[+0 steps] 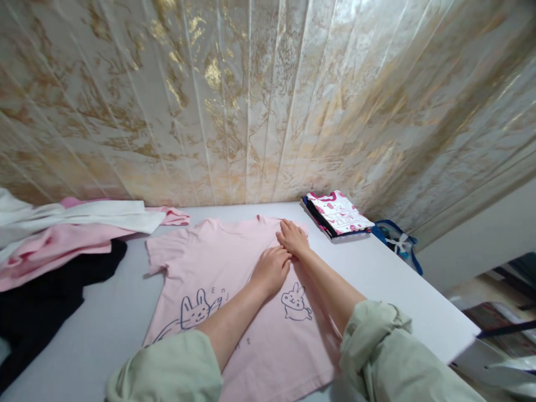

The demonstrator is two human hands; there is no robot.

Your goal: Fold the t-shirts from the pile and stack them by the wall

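Note:
A pink T-shirt (pixel 247 245) with line-drawn rabbits lies front up on the white table. Its left-hand sleeve is spread out, while the opposite sleeve cannot be made out. My right hand (pixel 293 239) rests flat near the shirt's upper right shoulder, fingers stretched forward and slightly apart. Just below and to the left, my left hand (pixel 271 271) presses on the chest of the shirt, its fingers lying on the fabric and reaching toward my right wrist. Both forearms cross over the lower part of the shirt and cover some of its print.
Folded clothes (pixel 337 213) form a small stack at the table's back right. Loose white, pink and black garments (pixel 62 245) are heaped at the left. A gold-patterned curtain (pixel 251 111) hangs behind the table (pixel 389 290). A blue-edged bag (pixel 397 240) sits beyond the right edge.

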